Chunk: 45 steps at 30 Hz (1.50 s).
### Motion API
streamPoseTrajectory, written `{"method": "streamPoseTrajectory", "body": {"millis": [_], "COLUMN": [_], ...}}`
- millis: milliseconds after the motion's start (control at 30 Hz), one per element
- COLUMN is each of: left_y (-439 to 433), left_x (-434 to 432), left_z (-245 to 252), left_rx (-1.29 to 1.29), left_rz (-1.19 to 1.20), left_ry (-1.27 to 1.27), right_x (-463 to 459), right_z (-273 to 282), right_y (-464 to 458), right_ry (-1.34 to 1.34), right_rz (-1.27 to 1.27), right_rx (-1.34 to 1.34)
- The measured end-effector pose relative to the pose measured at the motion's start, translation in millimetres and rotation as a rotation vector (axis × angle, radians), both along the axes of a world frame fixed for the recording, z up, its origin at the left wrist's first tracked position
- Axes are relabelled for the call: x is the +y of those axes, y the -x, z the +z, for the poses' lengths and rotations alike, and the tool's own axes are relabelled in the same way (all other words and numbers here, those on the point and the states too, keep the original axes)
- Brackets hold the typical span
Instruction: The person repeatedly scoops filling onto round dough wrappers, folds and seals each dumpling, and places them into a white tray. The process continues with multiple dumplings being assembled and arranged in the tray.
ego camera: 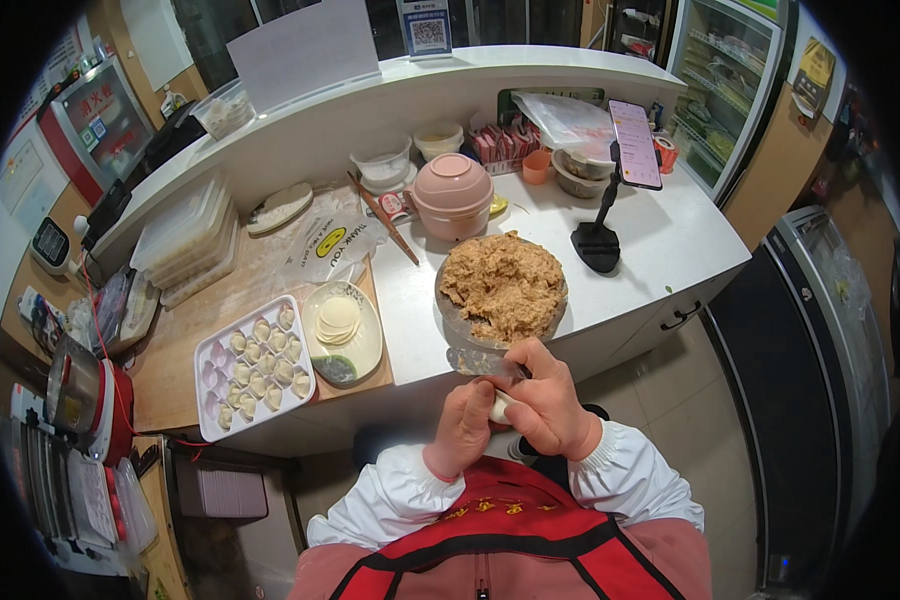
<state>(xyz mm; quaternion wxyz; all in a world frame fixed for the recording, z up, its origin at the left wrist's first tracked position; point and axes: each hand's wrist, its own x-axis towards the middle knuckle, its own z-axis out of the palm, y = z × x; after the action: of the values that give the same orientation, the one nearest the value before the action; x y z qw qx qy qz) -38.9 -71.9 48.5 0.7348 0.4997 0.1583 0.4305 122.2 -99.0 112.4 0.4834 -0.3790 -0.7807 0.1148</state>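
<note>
Both hands meet in front of my apron, just off the counter's near edge. My left hand (461, 421) grips a folded dumpling (501, 407) of pale dough. My right hand (551, 397) pinches the same dumpling from the other side. Across my right palm lies a flat metal filling spatula (484, 363), its blade smeared and pointing left. Beyond it sits a round bowl heaped with minced filling (506, 281). To the left, a plate (371, 341) carries a small stack of round wrappers (337, 319). Farther left, a white compartment tray (208, 349) holds rows of finished dumplings (268, 365).
A phone (634, 146) stands on a black holder right of the filling. Behind the bowl are a pink lidded pot (452, 196) and a wooden rolling stick (382, 219). Stacked plastic boxes (187, 229) occupy the wooden board's far left. A dark freezer (787, 360) flanks my right.
</note>
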Motion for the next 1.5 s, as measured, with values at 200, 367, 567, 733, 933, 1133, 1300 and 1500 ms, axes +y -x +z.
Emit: {"method": "streamPoseTrajectory", "body": {"millis": [200,367,567,733,933,1133,1300,1500], "left_y": [-2.4,-3.7,-3.8,-14.8,-16.4,-16.0,-28.5,-26.2], "left_x": [-3.1,-4.3,-2.2,-1.8,5.5,3.2,-12.2,-18.9], "left_z": [0.4,-0.3,8.5,13.5,1.5,-4.5,-13.3,-12.7], "left_rx": [-0.014,0.089,0.193,0.091,0.026,0.045,0.112,0.408], "left_rz": [0.004,0.057,0.052,-0.033,-0.222,-0.098,0.242,0.468], "left_ry": [0.025,0.027,-0.051,0.316,0.629,0.505,0.283,-0.346], "right_x": [0.2,0.8,-0.5,-2.8,-5.4,-6.4,-2.0,-3.7], "right_z": [-4.7,-8.9,-15.6,-34.4,-54.4,-71.9,-89.8,-89.1], "right_y": [-0.4,1.5,0.4,11.5,11.5,9.2,25.6,43.7], "right_ry": [-0.045,-0.002,0.103,0.538,0.932,1.129,0.702,0.403], "right_rz": [-0.030,0.010,-0.040,0.001,-0.012,0.111,-0.041,-0.117], "right_rx": [0.025,0.180,0.132,0.679,0.941,1.069,0.846,0.656]}}
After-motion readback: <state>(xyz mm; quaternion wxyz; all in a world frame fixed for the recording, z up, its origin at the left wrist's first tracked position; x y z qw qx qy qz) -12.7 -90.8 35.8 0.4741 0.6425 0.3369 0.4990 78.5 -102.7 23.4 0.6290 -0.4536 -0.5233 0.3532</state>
